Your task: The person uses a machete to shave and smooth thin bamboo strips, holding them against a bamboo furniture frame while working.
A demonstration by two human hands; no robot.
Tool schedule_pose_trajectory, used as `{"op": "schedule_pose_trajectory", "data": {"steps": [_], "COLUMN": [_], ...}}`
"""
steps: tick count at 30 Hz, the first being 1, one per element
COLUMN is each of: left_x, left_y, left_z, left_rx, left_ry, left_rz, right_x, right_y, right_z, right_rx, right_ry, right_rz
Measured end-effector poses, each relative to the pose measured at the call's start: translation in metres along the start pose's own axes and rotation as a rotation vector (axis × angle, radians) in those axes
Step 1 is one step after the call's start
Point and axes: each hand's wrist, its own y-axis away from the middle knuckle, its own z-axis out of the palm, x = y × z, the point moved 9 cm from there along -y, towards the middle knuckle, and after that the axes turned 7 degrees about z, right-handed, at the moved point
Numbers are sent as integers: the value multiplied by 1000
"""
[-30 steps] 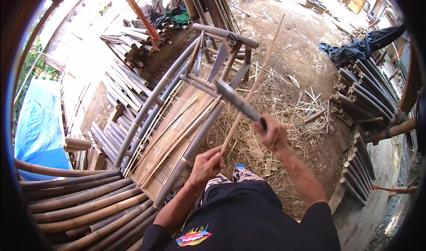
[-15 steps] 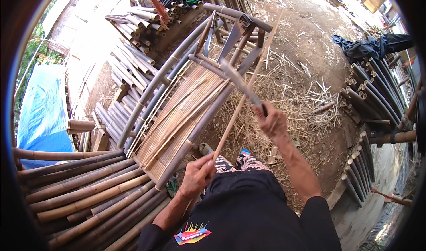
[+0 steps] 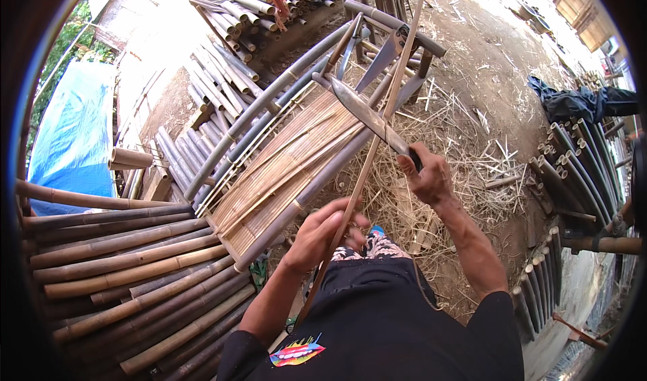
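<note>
My right hand (image 3: 429, 174) is closed around the dark handle of a large knife (image 3: 367, 116). Its broad blade points up and left, crossing a long, narrow bamboo strip (image 3: 369, 158). Whether blade and strip touch, I cannot tell. The strip slants from the top of the view down past my left side. My left hand (image 3: 320, 236) is at its lower part, fingers loosened and apart, with the strip running across them. Left of both hands stands a bamboo bench (image 3: 296, 209) with a slatted seat; several thin split strips (image 3: 290, 148) lie loose on it.
A saw (image 3: 379, 61) leans in the bench's far end. Bamboo poles (image 3: 145, 266) are stacked at the lower left, with more poles (image 3: 573, 168) at the right. Shavings (image 3: 458, 158) litter the dirt floor. A blue tarp (image 3: 74, 131) hangs at the left.
My left hand has loosened its grip on the bamboo strip and moved slightly up and right. The knife has shifted slightly right and down. The whole view has swung a little.
</note>
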Motion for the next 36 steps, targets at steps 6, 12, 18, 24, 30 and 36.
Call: {"op": "schedule_pose_trajectory", "data": {"steps": [6, 12, 18, 24, 30, 36], "left_x": [4, -16, -16, -19, -34, -29], "left_y": [-19, 26, 70, 152, 232, 236], "left_z": [-18, -35, -40, -63, -93, -114], "left_rx": [254, 309, 304, 283, 291, 344], "left_ry": [-328, -444, -487, -463, -448, -637], "left_rz": [-6, -73, -150, -235, -307, -398], "right_x": [-46, 0, 52, 111, 164, 191], "right_y": [34, 34, -3, -36, -70, -77], "right_z": [35, 60, 39, 14, -36, -119], "right_rx": [2, -139, 38, 43, 88, 341], "right_ry": [46, -20, 93, 132, 210, 280], "right_rz": [-378, -36, 99, 235, 275, 423]}}
